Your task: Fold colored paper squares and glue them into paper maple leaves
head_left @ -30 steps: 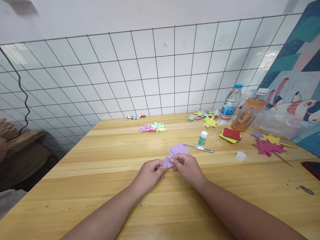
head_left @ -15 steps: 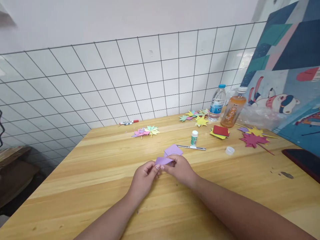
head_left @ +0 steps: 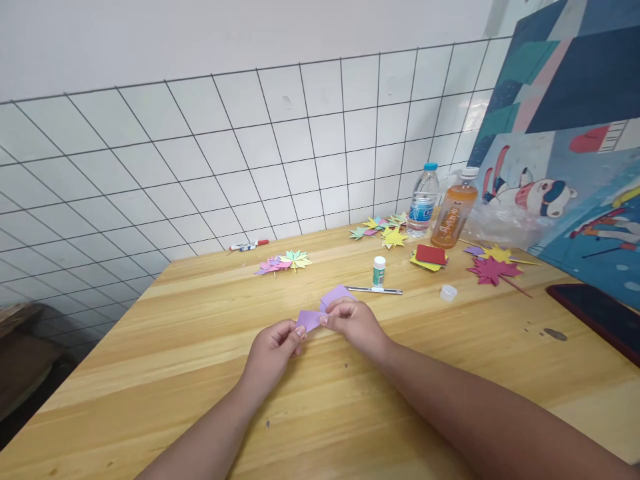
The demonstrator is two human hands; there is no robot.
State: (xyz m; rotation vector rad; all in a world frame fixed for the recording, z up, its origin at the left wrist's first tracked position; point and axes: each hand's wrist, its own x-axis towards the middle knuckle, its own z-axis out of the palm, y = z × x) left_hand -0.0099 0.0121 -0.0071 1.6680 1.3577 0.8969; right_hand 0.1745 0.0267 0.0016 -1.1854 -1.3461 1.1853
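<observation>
A small folded piece of purple paper (head_left: pixel 309 320) is stretched between my two hands, just above the wooden table. My left hand (head_left: pixel 277 343) pinches its lower left corner between thumb and fingers. At its right end, my right hand (head_left: pixel 356 325) grips it with thumb and index finger. Behind my right hand lies more purple paper (head_left: pixel 337 294), partly covered by the fingers. A slim utility knife (head_left: pixel 375 290) rests flat just beyond, with a glue stick (head_left: pixel 379 271) standing upright behind it.
Paper leaves (head_left: pixel 283 263) lie at the back, with more leaves (head_left: pixel 385 230) farther right. Markers (head_left: pixel 249 246) lie by the tiled wall. To the right are a water bottle (head_left: pixel 423 200), an orange drink (head_left: pixel 454 208), red paper squares (head_left: pixel 431 255), a clear cap (head_left: pixel 449 293) and a phone (head_left: pixel 595 320).
My left hand has moved left, away from the right, and more of the purple piece shows between them. The whole view has shifted slightly.
</observation>
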